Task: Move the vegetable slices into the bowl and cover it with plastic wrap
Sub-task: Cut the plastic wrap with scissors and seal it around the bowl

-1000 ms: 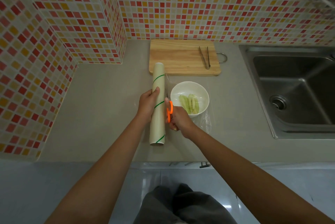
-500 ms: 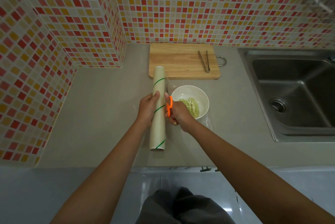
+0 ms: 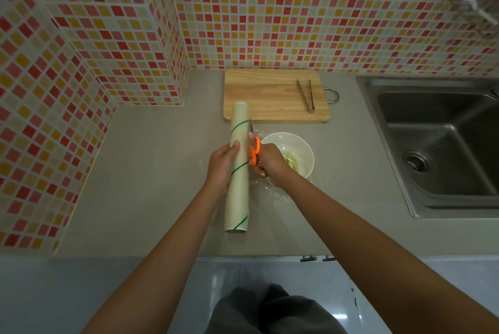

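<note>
Cutting wrap beside the bowl (image 3: 305,144).
My left hand (image 3: 222,166) grips the roll (image 3: 239,171) steady; my right hand (image 3: 270,163) holds scissors (image 3: 254,150), trimming film.

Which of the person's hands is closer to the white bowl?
Right. The right hand, holding orange-handled scissors, reaches over the bowl's left rim. The left hand grips the wrap roll, farther left.
</note>
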`<state>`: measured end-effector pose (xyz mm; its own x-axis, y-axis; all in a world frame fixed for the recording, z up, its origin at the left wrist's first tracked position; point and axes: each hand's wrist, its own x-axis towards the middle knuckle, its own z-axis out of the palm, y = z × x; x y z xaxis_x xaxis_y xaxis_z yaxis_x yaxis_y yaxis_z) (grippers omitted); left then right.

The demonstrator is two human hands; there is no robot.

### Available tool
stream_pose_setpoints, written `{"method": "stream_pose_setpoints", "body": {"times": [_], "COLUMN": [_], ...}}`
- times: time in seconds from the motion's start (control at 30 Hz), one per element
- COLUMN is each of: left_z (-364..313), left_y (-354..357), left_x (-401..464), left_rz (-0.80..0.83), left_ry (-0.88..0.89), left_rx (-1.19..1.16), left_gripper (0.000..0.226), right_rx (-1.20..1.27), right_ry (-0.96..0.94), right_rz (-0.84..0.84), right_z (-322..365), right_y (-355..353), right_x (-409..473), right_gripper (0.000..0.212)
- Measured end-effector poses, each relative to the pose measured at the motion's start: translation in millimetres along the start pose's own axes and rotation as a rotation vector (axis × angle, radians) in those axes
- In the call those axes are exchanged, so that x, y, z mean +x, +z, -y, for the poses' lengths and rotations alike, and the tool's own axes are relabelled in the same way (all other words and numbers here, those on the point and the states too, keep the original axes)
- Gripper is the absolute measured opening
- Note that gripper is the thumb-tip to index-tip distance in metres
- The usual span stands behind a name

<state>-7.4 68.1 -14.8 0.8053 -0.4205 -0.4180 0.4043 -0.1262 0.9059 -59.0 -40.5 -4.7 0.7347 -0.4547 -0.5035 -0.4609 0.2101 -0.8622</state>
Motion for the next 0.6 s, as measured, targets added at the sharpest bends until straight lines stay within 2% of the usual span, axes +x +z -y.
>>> {"method": "stream_pose_setpoints", "body": {"times": [0.4, 0.53, 0.6], "left_z": [-0.7, -0.4, -0.2], "left_y": [-2.1, -2.8, -3.3], "left_x": [0.1, 0.0, 0.7], "left_rz": [0.033, 0.041, 0.046], "left_ry": [0.005, -0.016, -0.024], "left_rx": [0.012, -0.006, -0.008], "left_gripper": [0.027, 0.028, 0.029], "right_rx": [-0.022, 0.003, 0.011], "right_ry": [0.039, -0.007, -0.017], "right_rz": [-0.018, -0.006, -0.003], "right_z": [19.2, 24.4, 25.9], "right_y": [-3.7, -8.1, -9.6], "right_x": [18.0, 25.5, 29.6], "right_gripper": [0.061, 0.047, 0.049]}}
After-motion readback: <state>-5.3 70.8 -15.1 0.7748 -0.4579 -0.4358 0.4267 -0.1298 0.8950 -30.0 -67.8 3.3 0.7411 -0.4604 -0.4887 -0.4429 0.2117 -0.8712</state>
